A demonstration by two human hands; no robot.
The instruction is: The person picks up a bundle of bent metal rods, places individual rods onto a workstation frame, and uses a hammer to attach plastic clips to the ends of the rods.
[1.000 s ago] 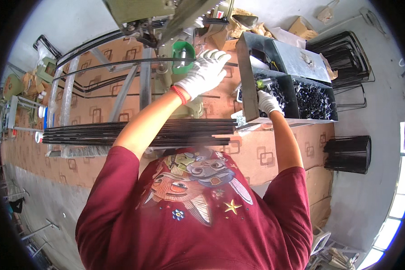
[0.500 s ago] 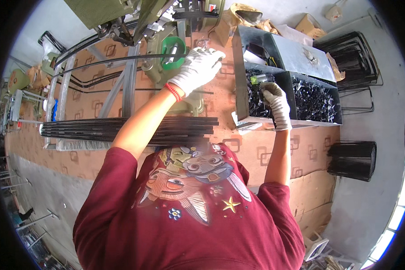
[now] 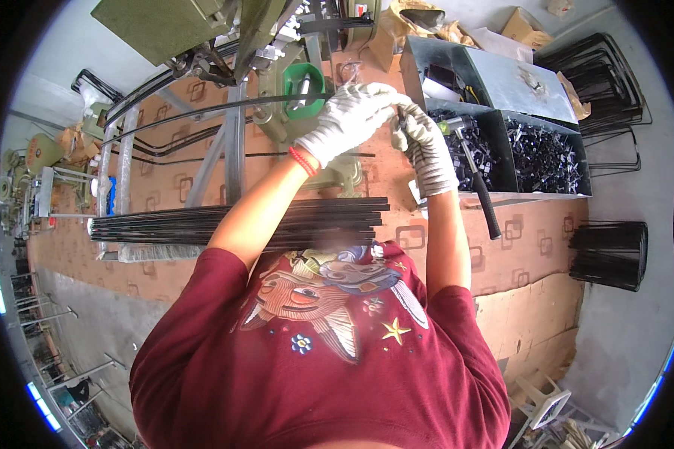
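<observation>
My left hand, in a white knitted glove, is closed round the right end of a long thin black metal rod. My right hand, gloved as well, is beside the left fingertips. It pinches a small dark piece, whose kind I cannot make out. To the right a hammer lies across the near wall of a metal bin, its black handle hanging over the edge. Small black parts fill the bin's near compartments. A green tray is behind my left hand.
A green machine stands at the upper left. Below my left forearm a bundle of black rods rests on a metal frame. Bent black frames lean at the right wall. Flattened cardboard lies on the floor.
My right hand has left the bin and moved left to meet my left hand, with a small dark piece in its fingers. The hammer's handle has come into sight. The view has shifted slightly.
</observation>
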